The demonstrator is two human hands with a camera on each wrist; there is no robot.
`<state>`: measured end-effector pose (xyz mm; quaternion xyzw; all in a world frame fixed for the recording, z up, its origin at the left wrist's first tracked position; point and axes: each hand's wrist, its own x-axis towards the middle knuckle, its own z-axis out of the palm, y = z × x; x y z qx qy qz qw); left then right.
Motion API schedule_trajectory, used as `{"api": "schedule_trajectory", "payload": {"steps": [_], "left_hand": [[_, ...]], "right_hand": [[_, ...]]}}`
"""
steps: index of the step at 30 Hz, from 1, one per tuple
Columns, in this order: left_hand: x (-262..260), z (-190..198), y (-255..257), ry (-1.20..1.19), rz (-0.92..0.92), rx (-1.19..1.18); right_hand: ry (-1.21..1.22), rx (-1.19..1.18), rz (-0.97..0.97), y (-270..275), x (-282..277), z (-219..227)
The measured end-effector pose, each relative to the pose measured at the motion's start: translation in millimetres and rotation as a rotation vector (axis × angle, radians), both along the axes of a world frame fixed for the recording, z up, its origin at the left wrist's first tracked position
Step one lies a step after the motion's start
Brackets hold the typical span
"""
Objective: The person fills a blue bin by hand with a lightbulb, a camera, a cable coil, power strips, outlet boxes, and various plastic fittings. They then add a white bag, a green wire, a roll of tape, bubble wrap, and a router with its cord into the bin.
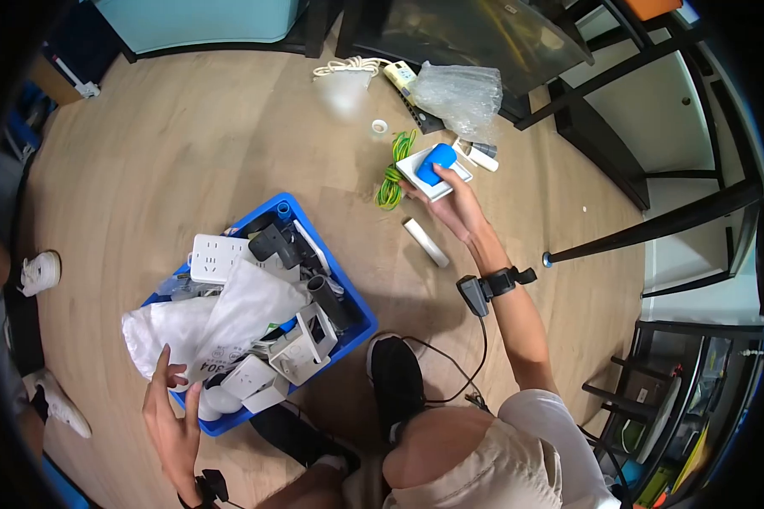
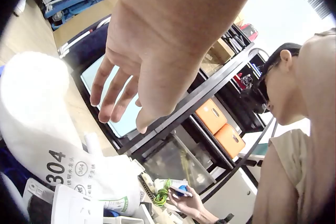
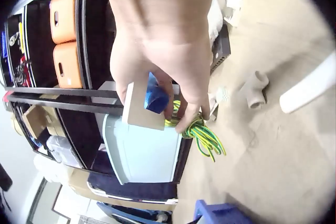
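Note:
My right hand grips a white square plate with a blue rounded piece on it, the thumb against the blue piece. A green-yellow wire coil is right beside those fingers; in the right wrist view the fingertips are at the coil. My left hand, fingers spread and holding nothing, hovers at the near left edge of the blue bin, by a white bag printed 304. In the left wrist view the left hand is above and beside that bag.
The bin holds white sockets, a black tube and other parts. On the floor lie a white tube, a white ring, bubble wrap and a power strip. A black rack leg stands at the right.

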<state>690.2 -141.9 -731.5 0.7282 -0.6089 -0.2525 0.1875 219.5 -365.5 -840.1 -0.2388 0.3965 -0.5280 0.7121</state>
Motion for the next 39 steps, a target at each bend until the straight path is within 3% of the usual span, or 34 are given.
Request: {"api": "schedule_trajectory", "payload": {"steps": [8, 10, 14, 18, 20, 22, 24, 27, 28, 31, 32, 34, 35, 37, 39], "left_hand": [[-2, 4, -1, -0.012, -0.011, -0.002], [-2, 2, -2, 0.007, -0.055, -0.046], [-3, 5, -4, -0.037, -0.087, -0.054], [-4, 4, -4, -0.028, -0.129, -0.093], [-5, 3, -3, -0.029, -0.122, -0.122], [-3, 1, -1, -0.035, -0.127, -0.127], [-2, 0, 0, -0.043, -0.136, -0.133], [-1, 1, 0, -0.038, -0.126, -0.118], [-2, 1, 0, -0.030, -0.116, -0.109], [1, 2, -1, -0.022, -0.123, -0.089], [1, 2, 0, -0.024, -0.139, -0.077], [0, 2, 0, -0.022, -0.127, -0.085], [-1, 1, -1, -0.021, -0.115, -0.097], [0, 2, -1, -0.028, -0.117, -0.102], [0, 2, 1, -0.039, -0.108, -0.097]], "right_hand": [[-0.386, 0.078, 0.194, 24, 26, 22], [-0.390, 0.080, 0.282, 30, 34, 33], [-0.204, 0.034, 0.463, 36, 54, 52], [0.033, 0.070, 0.533, 43, 68, 39], [-0.030, 0.084, 0.584, 39, 75, 30], [0.291, 0.088, 0.659, 38, 106, 46], [0.270, 0.086, 0.601, 40, 133, 54], [0.569, 0.005, 0.754, 33, 156, 54], [0.570, 0.006, 0.753, 35, 163, 52], [0.757, -0.357, 0.943, 41, 179, 55], [1.006, -0.339, 1.161, 38, 185, 70], [1.108, -0.924, 1.016, 52, 189, 38], [1.105, -0.924, 1.019, 56, 185, 33], [1.254, -1.162, 0.767, 63, 183, 41], [1.287, -1.075, 0.787, 64, 176, 54]]}}
